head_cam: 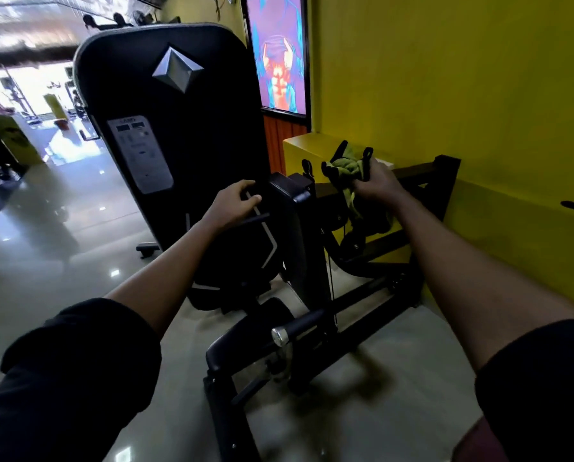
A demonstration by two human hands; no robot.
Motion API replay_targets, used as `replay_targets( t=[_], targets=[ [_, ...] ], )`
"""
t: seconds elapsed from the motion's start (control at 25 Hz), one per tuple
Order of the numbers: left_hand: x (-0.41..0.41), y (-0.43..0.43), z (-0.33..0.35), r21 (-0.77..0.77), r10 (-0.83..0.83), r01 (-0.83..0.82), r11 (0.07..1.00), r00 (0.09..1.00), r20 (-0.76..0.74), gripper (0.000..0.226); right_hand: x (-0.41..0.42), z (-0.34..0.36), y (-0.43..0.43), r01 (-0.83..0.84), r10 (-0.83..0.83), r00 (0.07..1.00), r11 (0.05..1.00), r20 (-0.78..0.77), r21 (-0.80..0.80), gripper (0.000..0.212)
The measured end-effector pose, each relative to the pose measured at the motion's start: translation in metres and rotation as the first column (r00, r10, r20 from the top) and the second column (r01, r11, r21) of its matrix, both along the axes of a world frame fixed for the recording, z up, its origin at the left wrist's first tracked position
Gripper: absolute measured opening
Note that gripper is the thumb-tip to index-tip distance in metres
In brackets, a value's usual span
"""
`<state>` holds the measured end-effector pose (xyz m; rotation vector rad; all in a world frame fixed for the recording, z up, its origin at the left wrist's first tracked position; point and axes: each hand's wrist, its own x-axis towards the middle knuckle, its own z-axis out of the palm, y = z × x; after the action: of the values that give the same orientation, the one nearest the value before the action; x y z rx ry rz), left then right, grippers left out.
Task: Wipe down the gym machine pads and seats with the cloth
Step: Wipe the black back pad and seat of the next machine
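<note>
Yellow wall (445, 78) to the right, glossy tiled floor (62, 228) to the left; black gym machine (179, 128) stands between. Both arms are extended forward, dark sleeves pushed up above the elbows. Left hand (234, 203) is palm down, fingers curled round a thin dark handle (260, 217) just beside the upright pad (290, 221). Right hand (377, 185) is raised slightly higher, clenched on a bunched green cloth (344, 165). The cloth is pressed among black prongs (367, 155) of the frame, one tail hanging below the fist.
</note>
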<state>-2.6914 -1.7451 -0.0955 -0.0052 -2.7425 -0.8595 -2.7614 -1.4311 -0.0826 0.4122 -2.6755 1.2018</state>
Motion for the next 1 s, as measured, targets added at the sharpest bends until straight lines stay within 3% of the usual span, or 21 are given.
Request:
replay_targets(
  t=[0.2, 0.48, 0.76, 0.92, 1.0],
  targets=[
    [-0.026, -0.049, -0.002, 0.022, -0.060, 0.061, 0.998, 0.998, -0.029, 0.054, -0.011, 0.005, -0.046, 0.012, -0.012, 1.000, 1.000, -0.001, -0.018, 0.047],
    [-0.096, -0.094, -0.017, 0.032, -0.201, 0.201, 0.979, 0.980, 0.004, 0.051, -0.045, -0.008, -0.115, 0.194, -0.194, 0.981, 0.981, -0.006, 0.019, 0.061],
    [-0.174, -0.105, -0.046, 0.042, -0.317, 0.315, 0.948, 0.945, 0.078, 0.052, -0.089, -0.039, -0.154, 0.171, -0.180, 0.983, 0.972, 0.042, 0.159, 0.071],
    [-0.205, -0.108, -0.056, 0.006, -0.371, 0.371, 0.929, 0.926, 0.077, 0.050, -0.095, -0.059, -0.168, 0.230, -0.263, 0.964, 0.894, 0.036, 0.385, 0.079],
    [-0.226, -0.111, -0.061, 0.010, -0.398, 0.399, 0.917, 0.916, 0.055, 0.047, -0.100, -0.068, -0.174, 0.256, -0.301, 0.952, 0.874, 0.047, 0.412, 0.084]
  ],
)
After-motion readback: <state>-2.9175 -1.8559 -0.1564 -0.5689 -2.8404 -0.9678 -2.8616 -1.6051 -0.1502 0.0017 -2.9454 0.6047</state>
